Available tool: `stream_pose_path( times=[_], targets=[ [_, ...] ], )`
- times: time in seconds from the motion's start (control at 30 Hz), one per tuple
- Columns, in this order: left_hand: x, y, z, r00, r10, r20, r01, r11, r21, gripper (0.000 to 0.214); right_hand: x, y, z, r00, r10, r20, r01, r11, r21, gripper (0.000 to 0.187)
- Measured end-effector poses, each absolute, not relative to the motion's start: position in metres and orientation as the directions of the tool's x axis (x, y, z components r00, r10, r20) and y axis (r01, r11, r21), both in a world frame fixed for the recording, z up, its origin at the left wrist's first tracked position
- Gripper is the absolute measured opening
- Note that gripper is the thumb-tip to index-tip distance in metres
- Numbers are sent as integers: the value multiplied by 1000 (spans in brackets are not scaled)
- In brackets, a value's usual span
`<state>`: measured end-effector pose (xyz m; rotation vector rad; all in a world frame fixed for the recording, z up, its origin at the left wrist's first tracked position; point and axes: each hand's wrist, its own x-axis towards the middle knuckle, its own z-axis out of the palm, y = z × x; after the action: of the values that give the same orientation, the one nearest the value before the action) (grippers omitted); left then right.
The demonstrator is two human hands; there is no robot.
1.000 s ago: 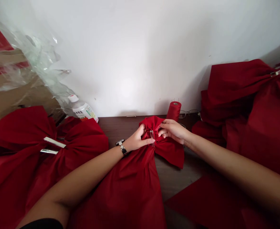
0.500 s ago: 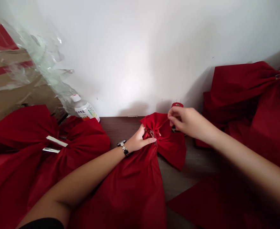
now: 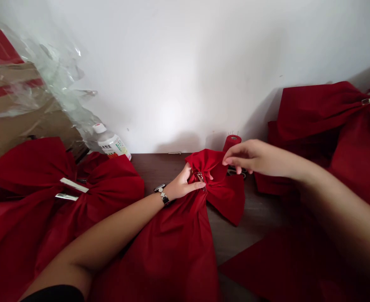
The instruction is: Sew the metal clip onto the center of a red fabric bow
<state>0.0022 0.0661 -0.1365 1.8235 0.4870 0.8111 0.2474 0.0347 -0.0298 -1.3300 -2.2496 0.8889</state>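
My left hand (image 3: 189, 183) grips a red fabric bow (image 3: 225, 197) at its gathered middle, thumb across a metal hair clip (image 3: 200, 177) there. Its long tails spread down toward me over the table. Close to the bow's upper right edge, my right hand (image 3: 243, 157) is closed in a pinch; whatever is between the fingertips is too small to make out. Just behind that hand stands a spool of red thread (image 3: 230, 143) with several needles upright in its top. Scissors (image 3: 240, 172) lie partly hidden below the right hand.
More red bows with clips lie at the left (image 3: 109, 180) and at the right (image 3: 317, 109). A plastic bottle (image 3: 111, 142) leans by a cardboard box (image 3: 11, 121) draped in clear plastic. Another clip (image 3: 174, 153) lies along the white wall (image 3: 159, 75).
My right hand has shifted slightly right and down from the spool, uncovering more of it and the scissors. My left hand keeps its hold on the bow.
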Motion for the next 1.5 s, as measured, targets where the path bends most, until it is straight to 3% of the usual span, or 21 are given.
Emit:
stream_pose_path(
  times=[0.13,0.27,0.43,0.73,1.07,1.17,1.37,1.5],
  targets=[
    [1,67,-138,703,643,304,-42,-389,920,50,228,39,-55,-569,818,-80,589,338,-734,22],
    [-1,69,-143,630,716,299,84,-446,891,59,214,47,-79,-594,804,-5,374,271,-887,18],
    [0,69,-142,644,708,291,98,-454,886,64,215,58,-93,-532,845,55,228,205,-952,28],
    [0,68,-138,633,730,258,97,-405,909,58,217,60,-93,-534,839,-100,21,-105,-994,41],
    [-1,68,-138,647,727,232,87,-372,924,52,234,65,-80,-557,796,-236,221,-132,-966,31],
    [-1,68,-138,648,727,228,97,-376,921,52,238,62,-69,-554,794,-249,357,-44,-933,34],
    [0,67,-137,649,726,229,85,-368,926,54,255,54,-41,-482,875,-43,538,256,-803,31],
    [0,66,-136,651,725,226,84,-365,927,54,262,58,-39,-353,932,84,530,273,-803,29]
  ],
)
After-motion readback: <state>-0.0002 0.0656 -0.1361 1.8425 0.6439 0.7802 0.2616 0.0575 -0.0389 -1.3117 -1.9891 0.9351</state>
